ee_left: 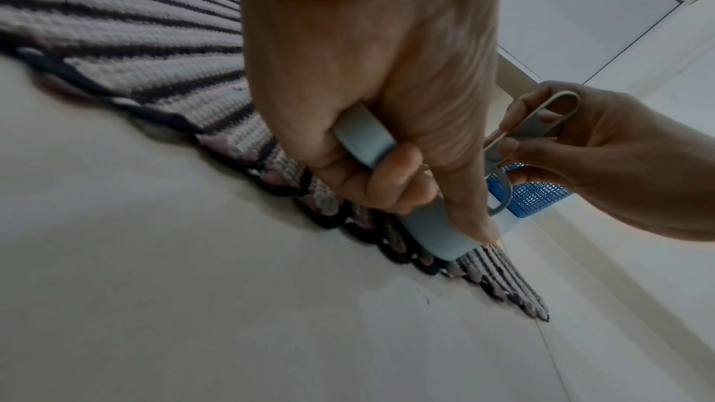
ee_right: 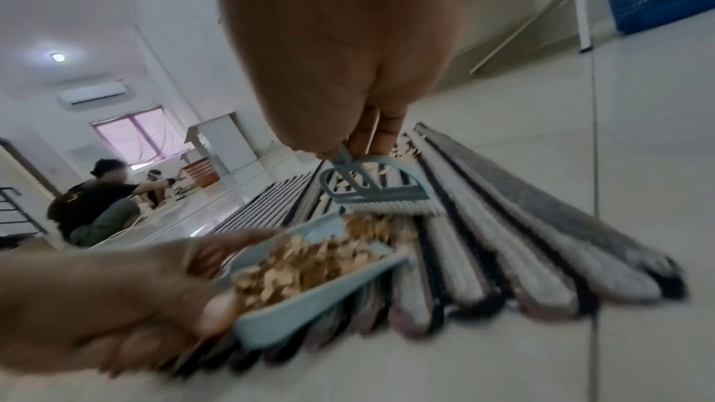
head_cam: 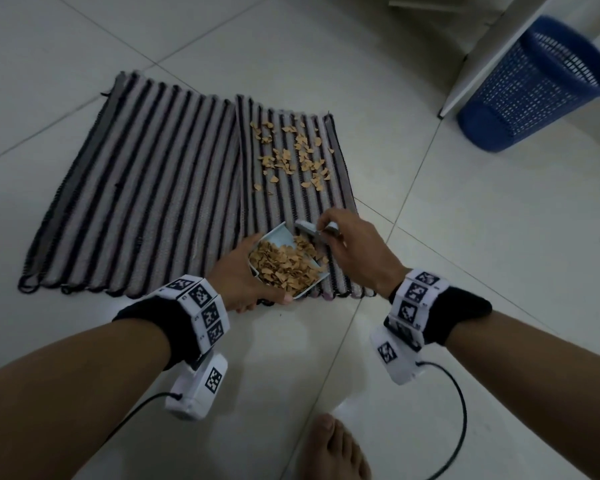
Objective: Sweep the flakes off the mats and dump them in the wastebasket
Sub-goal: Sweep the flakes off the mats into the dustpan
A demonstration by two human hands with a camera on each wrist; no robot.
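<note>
Hands work close together at the near edge of a striped mat. The left hand (head_cam: 238, 275) curls its fingers around the handle of a pale blue dustpan (head_cam: 274, 237), thumb along its side; the pan is heaped with tan flakes (head_cam: 286, 266) and rests on the mat's fringe. Just beside it, the right hand (head_cam: 352, 249) pinches the thin handle of a small blue-grey brush (ee_right: 373, 188), whose white bristles sit at the pan's open mouth. Beyond both hands, a loose scatter of flakes (head_cam: 291, 154) lies on the right-hand mat (head_cam: 329, 199). A second striped mat (head_cam: 146, 188) lies to the left of the hands, its edge touching the first. Both mats lie on a white tiled floor (head_cam: 499, 237). Far beyond the right hand, well apart from the mats, a blue mesh wastebasket (head_cam: 534, 88) stands beside a white furniture leg (head_cam: 485, 60).
</note>
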